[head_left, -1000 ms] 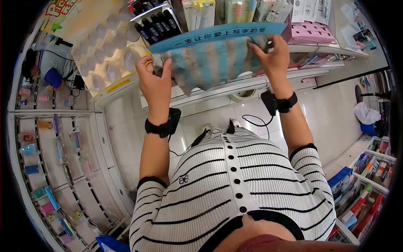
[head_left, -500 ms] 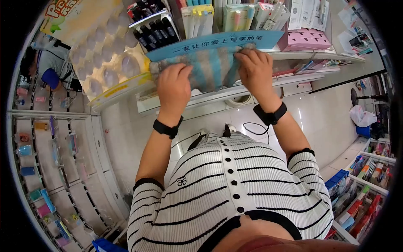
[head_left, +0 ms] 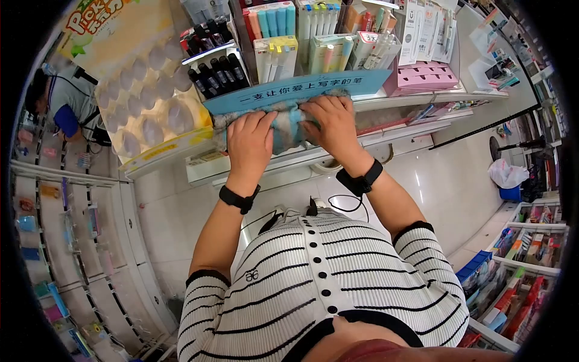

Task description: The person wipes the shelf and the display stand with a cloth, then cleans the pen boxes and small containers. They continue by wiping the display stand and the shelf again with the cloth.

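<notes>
A grey-and-blue striped cloth, fuzzy and bunched up, lies along the front edge of the pen display shelf, just below a blue sign strip with Chinese writing. On the left part of the cloth, my left hand curls its fingers over the fabric. My right hand grips the right part, fingers on top and thumb tucked in from the near side. Fabric under both palms is hidden.
Behind the sign stand boxes of black markers and pastel pens. A yellow tray with clear domes is at the left, a pink box at the right. Another person is at far left. Stocked drawers stand lower right.
My right hand has moved left, closer to my left hand. The cloth, spread between the hands before, is now folded narrower and bunched. The view has shifted slightly.
</notes>
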Action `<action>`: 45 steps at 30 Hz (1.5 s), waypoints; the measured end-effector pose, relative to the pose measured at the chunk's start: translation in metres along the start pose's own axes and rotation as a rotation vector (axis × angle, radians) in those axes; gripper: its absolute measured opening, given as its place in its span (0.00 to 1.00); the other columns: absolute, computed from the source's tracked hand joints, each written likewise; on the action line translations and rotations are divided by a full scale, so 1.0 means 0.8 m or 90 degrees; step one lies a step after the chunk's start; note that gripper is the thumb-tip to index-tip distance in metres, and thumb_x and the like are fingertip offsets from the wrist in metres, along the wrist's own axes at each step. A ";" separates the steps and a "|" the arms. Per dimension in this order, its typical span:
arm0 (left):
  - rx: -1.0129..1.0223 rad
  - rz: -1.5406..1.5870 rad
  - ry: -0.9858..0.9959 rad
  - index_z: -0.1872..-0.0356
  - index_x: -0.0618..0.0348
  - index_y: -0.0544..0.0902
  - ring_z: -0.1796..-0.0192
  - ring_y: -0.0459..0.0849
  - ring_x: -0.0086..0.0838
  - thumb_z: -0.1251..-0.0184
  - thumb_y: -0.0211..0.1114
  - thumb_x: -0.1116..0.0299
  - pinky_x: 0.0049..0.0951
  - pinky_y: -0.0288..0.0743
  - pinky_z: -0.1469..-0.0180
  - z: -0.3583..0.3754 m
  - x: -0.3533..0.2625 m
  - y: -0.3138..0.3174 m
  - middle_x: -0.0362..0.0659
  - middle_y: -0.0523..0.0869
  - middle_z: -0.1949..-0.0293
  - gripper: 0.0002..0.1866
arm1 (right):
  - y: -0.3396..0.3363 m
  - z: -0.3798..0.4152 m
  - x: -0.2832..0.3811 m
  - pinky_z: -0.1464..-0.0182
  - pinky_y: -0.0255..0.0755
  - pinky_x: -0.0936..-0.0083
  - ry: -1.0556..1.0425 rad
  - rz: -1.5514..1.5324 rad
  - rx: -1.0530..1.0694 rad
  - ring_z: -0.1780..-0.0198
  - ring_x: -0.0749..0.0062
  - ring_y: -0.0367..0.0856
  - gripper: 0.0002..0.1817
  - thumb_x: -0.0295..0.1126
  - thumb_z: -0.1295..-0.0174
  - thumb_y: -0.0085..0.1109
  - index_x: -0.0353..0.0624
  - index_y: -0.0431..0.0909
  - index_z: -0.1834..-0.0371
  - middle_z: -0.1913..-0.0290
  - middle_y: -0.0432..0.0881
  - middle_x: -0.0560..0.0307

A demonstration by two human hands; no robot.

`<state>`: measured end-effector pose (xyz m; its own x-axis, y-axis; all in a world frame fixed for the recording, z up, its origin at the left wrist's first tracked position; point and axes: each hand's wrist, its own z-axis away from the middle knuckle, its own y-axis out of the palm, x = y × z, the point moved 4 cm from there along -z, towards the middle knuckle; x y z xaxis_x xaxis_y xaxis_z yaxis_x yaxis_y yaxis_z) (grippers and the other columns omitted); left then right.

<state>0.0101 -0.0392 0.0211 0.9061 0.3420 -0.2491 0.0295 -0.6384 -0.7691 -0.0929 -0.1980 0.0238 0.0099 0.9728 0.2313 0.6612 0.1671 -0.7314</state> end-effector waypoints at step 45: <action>-0.013 0.175 0.082 0.48 0.60 0.82 0.49 0.80 0.44 0.46 0.60 0.80 0.41 0.76 0.46 -0.051 -0.098 0.077 0.46 0.82 0.54 0.21 | -0.063 0.062 -0.111 0.31 0.55 0.53 0.153 0.202 -0.035 0.39 0.56 0.71 0.25 0.32 0.52 0.68 0.50 0.79 0.47 0.48 0.78 0.57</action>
<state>-0.0416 -0.1337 0.0172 0.9275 0.0654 -0.3682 -0.2164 -0.7091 -0.6711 -0.1642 -0.2852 0.0084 0.3906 0.9085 0.1484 0.6366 -0.1502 -0.7565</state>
